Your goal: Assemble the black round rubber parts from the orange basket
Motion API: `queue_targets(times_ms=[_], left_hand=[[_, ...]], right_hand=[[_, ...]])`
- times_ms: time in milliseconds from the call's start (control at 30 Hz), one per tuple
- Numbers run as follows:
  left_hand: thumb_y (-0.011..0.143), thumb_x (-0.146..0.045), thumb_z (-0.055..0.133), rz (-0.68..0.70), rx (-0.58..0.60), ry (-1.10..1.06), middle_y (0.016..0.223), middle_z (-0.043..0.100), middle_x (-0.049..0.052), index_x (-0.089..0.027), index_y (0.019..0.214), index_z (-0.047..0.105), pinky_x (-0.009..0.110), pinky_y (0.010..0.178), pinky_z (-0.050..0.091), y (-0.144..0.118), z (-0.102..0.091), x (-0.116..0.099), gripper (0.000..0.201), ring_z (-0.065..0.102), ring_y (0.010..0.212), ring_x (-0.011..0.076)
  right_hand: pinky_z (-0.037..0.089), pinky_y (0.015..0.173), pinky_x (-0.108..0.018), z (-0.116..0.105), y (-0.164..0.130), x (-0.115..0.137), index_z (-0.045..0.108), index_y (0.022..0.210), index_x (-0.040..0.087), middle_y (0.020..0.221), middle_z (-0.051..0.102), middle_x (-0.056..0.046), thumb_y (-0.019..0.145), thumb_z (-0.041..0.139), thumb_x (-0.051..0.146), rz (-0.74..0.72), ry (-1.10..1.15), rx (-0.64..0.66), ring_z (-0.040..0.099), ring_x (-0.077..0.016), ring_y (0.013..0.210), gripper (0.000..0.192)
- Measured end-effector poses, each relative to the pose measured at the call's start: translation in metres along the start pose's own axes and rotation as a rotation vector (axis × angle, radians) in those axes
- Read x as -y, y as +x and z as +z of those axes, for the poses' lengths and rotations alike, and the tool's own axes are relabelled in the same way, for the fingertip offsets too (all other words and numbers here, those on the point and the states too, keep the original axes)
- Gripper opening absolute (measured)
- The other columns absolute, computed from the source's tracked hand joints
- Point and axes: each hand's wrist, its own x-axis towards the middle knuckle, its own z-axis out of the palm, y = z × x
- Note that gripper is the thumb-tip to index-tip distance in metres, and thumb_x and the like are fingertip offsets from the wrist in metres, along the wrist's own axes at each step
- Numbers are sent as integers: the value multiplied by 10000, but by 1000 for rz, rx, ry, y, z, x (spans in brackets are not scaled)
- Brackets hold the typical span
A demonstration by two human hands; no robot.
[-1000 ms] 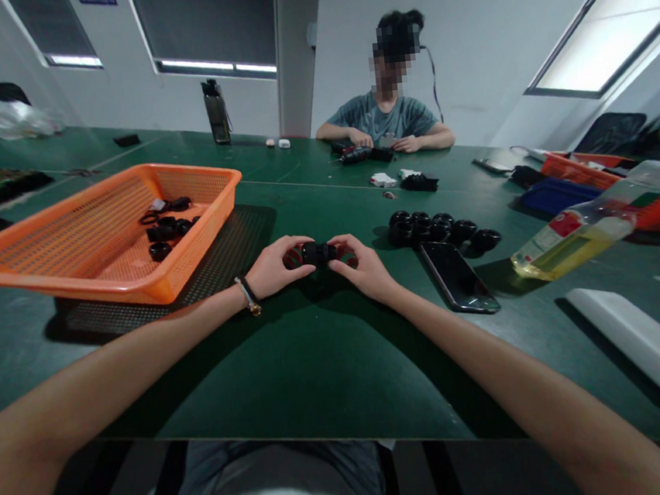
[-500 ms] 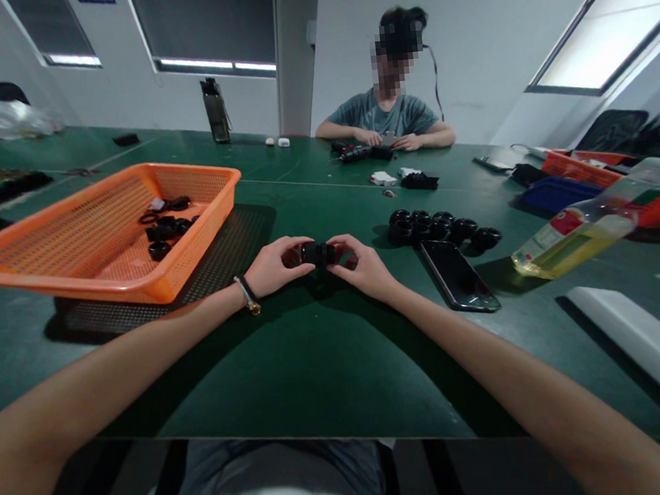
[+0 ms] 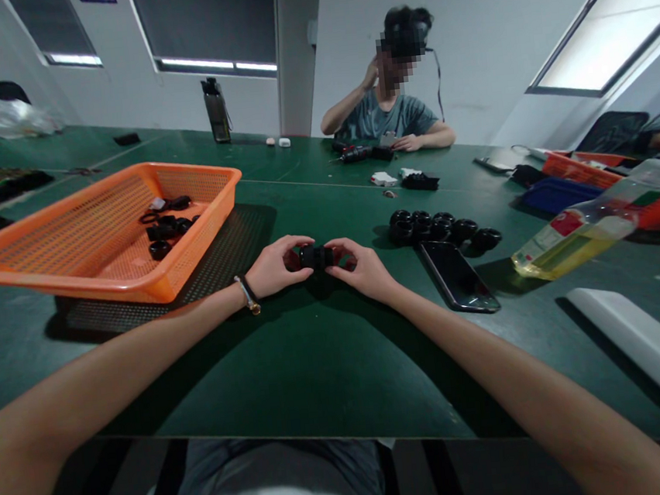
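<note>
"Smooth green table [image 3: 319,373], perforated orange basket [image 3: 164,285] beside the left hand [image 3: 275,267]. What's held?"

"Stubby, rounded black part [image 3: 316,257], pinched by that hand and the right hand [image 3: 364,269]; long axis sideways."

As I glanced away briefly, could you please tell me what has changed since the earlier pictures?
The co-worker opposite has raised one hand from table level to head height. The wearer's left hand and right hand still hold the black part; the orange basket and phone stayed put.
</note>
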Motion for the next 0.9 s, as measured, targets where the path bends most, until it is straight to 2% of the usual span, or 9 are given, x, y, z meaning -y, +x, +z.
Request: queue_targets(times_ms=[267, 600, 733, 900], left_hand=[[698, -295, 668, 46, 4, 87, 992, 558, 72, -170, 1104, 580, 306, 751, 505, 0, -1, -1, 434, 573, 869, 167], [697, -254, 653, 8, 30, 78, 965, 537, 46, -188, 1096, 584, 240, 644, 490, 0, -1, -1, 410, 552, 738, 111], [697, -257, 651, -1, 41, 73, 952, 531, 39, -196, 1094, 584, 239, 641, 488, 0, -2, -2, 407, 551, 728, 108], [688, -292, 657, -5, 45, 66, 916, 503, 29, -195, 1094, 587, 237, 604, 477, 0, -2, 0, 423, 534, 685, 103]], right_hand=[[451, 587, -274, 0, 0, -1, 566, 1018, 188, 812, 624, -27, 702, 588, 249, -13, -30, 28, 584, -157, 724, 323], [463, 566, -274, 0, 1, -3, 614, 962, 210, 866, 636, -43, 672, 621, 210, -84, -87, -39, 591, -175, 772, 290], [467, 587, -282, 1, 0, -2, 588, 983, 204, 859, 651, -39, 661, 632, 205, -63, -46, -56, 607, -178, 778, 325], [469, 611, -287, 1, 0, -1, 588, 902, 194, 846, 663, -31, 659, 638, 207, -52, -11, -62, 618, -174, 783, 249]])
